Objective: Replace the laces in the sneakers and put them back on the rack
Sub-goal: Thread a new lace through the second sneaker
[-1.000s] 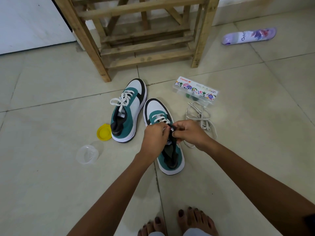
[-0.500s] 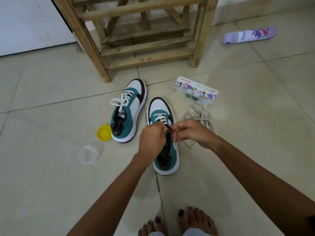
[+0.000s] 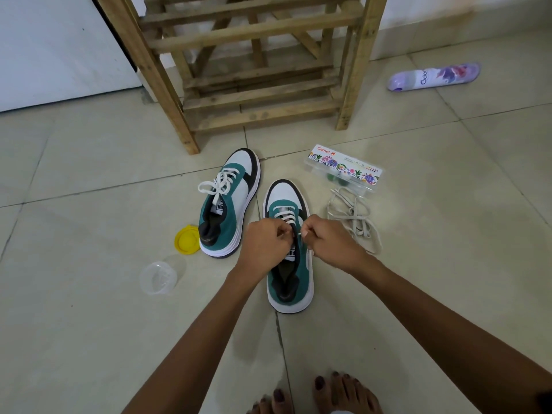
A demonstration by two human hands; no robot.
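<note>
Floor tiles unchanged; both hands' fingers [image 3: 282, 233] now pinch lace [image 3: 299, 238] ends apart over the sneaker [image 3: 291, 264].

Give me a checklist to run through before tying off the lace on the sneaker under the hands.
1. Left hand pinches one end of the white lace: ok.
2. Right hand pinches the other end: ok.
3. Right sneaker sits flat on the floor, toe toward the wooden rack: ok.
4. Lace threaded through every eyelet: cannot tell, the hands cover the upper ones.
5. Left sneaker already laced and tied in a bow: ok.
6. Old laces lie apart, beside the right sneaker, not tangled with it: ok.
</note>
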